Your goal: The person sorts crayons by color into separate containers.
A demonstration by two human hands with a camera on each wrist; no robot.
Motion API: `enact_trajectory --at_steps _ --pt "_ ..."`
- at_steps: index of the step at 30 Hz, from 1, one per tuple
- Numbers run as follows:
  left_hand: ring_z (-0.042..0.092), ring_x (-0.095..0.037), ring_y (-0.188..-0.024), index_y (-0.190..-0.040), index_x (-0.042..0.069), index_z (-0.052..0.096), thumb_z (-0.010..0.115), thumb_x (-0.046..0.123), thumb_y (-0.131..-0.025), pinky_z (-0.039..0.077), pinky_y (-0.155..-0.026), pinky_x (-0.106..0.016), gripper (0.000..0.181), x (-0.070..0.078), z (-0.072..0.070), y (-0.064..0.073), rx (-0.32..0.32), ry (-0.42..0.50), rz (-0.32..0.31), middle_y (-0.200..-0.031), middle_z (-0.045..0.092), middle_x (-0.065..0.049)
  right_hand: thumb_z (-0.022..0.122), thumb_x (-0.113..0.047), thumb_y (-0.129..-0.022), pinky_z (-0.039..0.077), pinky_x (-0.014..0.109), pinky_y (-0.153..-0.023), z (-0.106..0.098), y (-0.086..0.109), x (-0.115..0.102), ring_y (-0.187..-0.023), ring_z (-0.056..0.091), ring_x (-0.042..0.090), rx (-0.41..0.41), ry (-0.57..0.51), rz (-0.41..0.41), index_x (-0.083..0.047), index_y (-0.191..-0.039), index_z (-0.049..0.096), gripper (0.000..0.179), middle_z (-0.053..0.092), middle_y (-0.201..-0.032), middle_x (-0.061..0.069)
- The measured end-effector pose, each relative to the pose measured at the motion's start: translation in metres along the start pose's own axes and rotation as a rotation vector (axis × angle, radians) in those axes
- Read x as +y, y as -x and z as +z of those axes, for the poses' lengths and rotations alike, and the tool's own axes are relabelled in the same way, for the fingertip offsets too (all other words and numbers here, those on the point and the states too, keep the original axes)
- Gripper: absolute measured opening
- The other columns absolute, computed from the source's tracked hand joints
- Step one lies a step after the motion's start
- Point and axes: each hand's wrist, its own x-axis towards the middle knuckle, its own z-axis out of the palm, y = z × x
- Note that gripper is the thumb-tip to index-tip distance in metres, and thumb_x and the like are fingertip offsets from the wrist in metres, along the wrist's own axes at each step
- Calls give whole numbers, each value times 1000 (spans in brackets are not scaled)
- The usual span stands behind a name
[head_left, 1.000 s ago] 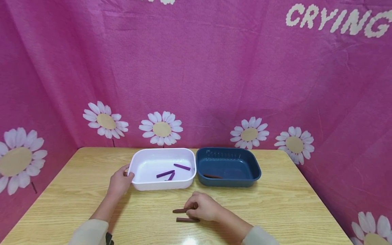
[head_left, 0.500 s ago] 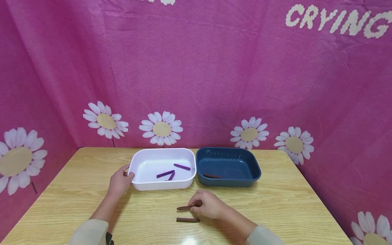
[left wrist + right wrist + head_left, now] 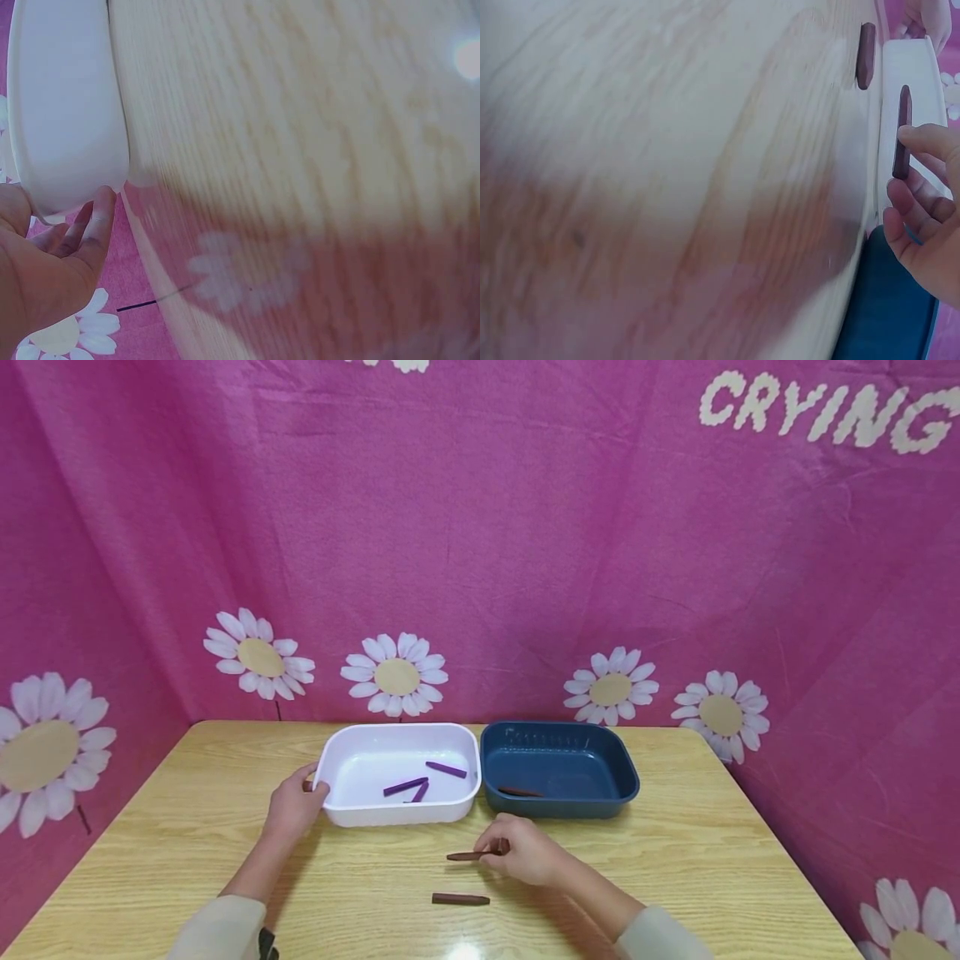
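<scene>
My right hand (image 3: pixel 525 852) pinches a brown crayon (image 3: pixel 903 131) between thumb and fingertips, its tapered end pointing left in the head view. A second brown crayon (image 3: pixel 461 899) lies on the table below that hand. My left hand (image 3: pixel 294 806) grips the left end of the white tray (image 3: pixel 401 815), thumb at the rim and fingers against the outer wall (image 3: pixel 75 120). Several purple crayons (image 3: pixel 405 786) lie inside this tray. To its right, the dark blue tray (image 3: pixel 558 807) has a brown crayon (image 3: pixel 521 792) near its front wall.
Both trays stand side by side at the back of the wooden table (image 3: pixel 360 893). Behind them hangs a pink cloth (image 3: pixel 480 543) printed with white daisies. A bright light reflection shows near the table's front edge.
My right hand has lifted the brown crayon and moved it up and right toward the blue tray, away from the other brown crayon. The left hand has stayed on the white tray.
</scene>
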Motion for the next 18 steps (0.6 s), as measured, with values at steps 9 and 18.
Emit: enact_trajectory --at_steps 9,18 --pt "54 -29 -90 -138 -7 38 46 15 -89 46 -66 -26 53 0 0 0 23 -17 22 -105 57 -26 71 -12 -80 40 17 -58 -11 2 4 -67 46 7 23 13 18 -12 -88 72 8 56 -79 3" --pt "54 -29 -91 -138 -7 37 45 15 -90 47 -67 -27 53 0 0 1 10 -6 20 -108 56 -27 71 -10 -79 40 17 -58 -19 6 6 -65 44 0 38 27 19 -11 -90 72 10 57 -80 3"
